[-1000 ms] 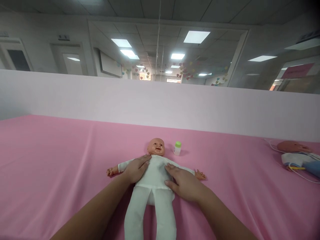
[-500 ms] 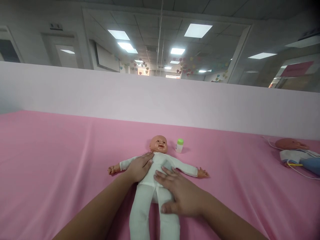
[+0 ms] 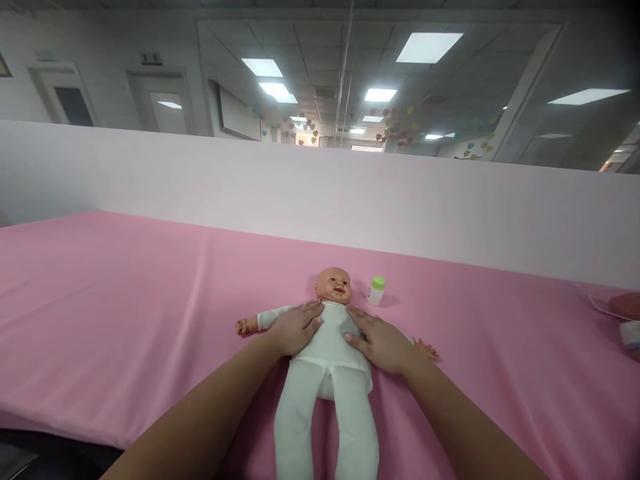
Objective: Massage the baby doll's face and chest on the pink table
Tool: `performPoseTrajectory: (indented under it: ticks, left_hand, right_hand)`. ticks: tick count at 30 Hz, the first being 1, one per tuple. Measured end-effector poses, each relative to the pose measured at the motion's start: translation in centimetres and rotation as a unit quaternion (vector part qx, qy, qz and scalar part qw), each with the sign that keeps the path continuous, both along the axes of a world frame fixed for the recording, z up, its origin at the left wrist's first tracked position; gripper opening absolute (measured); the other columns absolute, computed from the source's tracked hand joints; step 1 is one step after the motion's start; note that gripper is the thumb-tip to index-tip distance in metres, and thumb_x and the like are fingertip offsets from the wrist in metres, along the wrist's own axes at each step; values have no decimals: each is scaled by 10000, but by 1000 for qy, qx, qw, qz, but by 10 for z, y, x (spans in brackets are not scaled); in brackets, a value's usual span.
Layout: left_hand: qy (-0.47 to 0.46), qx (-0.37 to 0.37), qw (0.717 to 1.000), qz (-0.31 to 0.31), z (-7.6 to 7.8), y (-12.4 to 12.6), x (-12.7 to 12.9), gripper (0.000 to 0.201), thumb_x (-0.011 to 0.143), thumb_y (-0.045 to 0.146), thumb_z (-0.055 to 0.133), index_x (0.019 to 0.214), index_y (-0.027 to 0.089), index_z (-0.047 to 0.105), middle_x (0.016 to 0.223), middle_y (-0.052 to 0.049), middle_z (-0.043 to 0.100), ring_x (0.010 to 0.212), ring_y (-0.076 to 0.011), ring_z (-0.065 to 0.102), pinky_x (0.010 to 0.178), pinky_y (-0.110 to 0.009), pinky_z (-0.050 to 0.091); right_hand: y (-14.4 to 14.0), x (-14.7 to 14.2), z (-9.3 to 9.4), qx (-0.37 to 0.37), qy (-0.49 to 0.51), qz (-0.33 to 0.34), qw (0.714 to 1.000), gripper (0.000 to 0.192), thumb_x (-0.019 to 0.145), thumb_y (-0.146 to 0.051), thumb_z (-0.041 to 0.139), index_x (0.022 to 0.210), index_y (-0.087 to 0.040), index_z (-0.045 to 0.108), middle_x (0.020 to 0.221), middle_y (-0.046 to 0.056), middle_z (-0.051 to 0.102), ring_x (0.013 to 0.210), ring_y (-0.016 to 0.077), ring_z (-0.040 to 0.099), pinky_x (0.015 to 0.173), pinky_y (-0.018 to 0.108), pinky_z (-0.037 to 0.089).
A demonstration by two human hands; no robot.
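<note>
A baby doll (image 3: 334, 333) with a cloth body in white lies on its back, arms spread, its head toward the far wall. My left hand (image 3: 296, 328) rests flat on the doll's chest and shoulder at the left, fingers stretched out. On the other side of the chest, my right hand (image 3: 383, 340) lies flat near the shoulder and covers most of the doll's arm there. Beside the doll's head, to the right, stands a small clear bottle (image 3: 376, 292) with a green cap; neither hand touches it.
A pink sheet (image 3: 150, 300) covers the table under the doll. Behind it runs a low white wall (image 3: 250, 187) with glass above. At the right edge, part of another doll (image 3: 626, 305) shows. Something dark (image 3: 60, 457) is at the lower left.
My right hand has moved up from the doll's belly and hip to its chest and shoulder. My left hand stays on the chest. The view has turned slightly left.
</note>
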State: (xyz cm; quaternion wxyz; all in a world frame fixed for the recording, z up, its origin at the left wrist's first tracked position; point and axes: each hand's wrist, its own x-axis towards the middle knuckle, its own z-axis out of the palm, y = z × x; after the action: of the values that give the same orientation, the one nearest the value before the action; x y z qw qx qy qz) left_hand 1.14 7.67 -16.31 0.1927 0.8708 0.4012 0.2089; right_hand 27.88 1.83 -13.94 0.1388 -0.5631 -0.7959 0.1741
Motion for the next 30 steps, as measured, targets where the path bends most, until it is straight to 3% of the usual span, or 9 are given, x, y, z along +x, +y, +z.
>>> performPoseTrajectory:
  ticks: [3,6,9,12,15,19,25,30]
  left_hand:
    - [3,-20,1000,15,12,-33,4,729,1064,624,277,1594,162,474,1682,-122,382,1575,-306,349,1321,-493,260]
    - [19,-58,998,-22,30,-82,2,768,1059,649,266,1625,153,423,1702,-135,331,1594,-326,290,1318,-518,264]
    - [38,-74,992,-98,49,-125,-6,739,1042,644,387,1652,226,376,1718,-100,273,1595,-341,271,1314,-558,251]
    - [15,-83,975,-203,62,-140,-15,794,980,661,548,1650,269,374,1707,-67,310,1578,-347,319,1329,-537,214]
    - [-27,-82,960,-267,65,-125,-14,740,998,639,530,1630,271,417,1672,-66,396,1541,-338,403,1314,-519,269]
    - [-38,-73,954,-288,60,-84,0,709,983,636,558,1598,293,475,1651,-45,435,1541,-347,402,1299,-530,298]
    - [6,-43,979,-200,41,-23,11,730,985,668,515,1599,275,475,1657,-55,429,1558,-331,379,1314,-507,260]
    - [20,3,995,-99,25,2,3,733,1011,644,462,1586,190,495,1642,-92,462,1533,-296,432,1298,-451,311]
  right_hand:
    - [-3,8,1,-17,19,-9,1000,715,1002,-714,430,1602,-326,438,1619,48,505,1430,365,535,1127,527,459]
    - [-5,11,3,-17,34,-4,999,662,1001,-709,433,1555,-350,491,1577,37,557,1367,368,588,1063,518,497]
    - [-5,11,4,-15,42,-5,999,633,997,-691,455,1525,-350,524,1525,48,609,1328,372,615,1023,510,512]
    - [-6,10,6,-16,47,-12,999,617,988,-676,483,1512,-355,539,1490,48,639,1295,367,637,1006,500,515]
    - [-7,8,8,-11,49,-12,999,625,984,-674,487,1514,-347,540,1482,58,644,1291,369,637,993,491,518]
    - [-8,6,9,-3,39,-17,999,632,991,-634,489,1537,-318,517,1470,78,652,1291,365,637,1016,489,504]
    - [-10,6,10,0,45,-10,999,633,991,-619,500,1546,-316,501,1481,78,640,1295,351,632,1027,469,496]
    - [-9,8,10,-9,52,0,999,603,988,-610,515,1522,-329,516,1431,65,672,1240,337,659,1008,456,507]
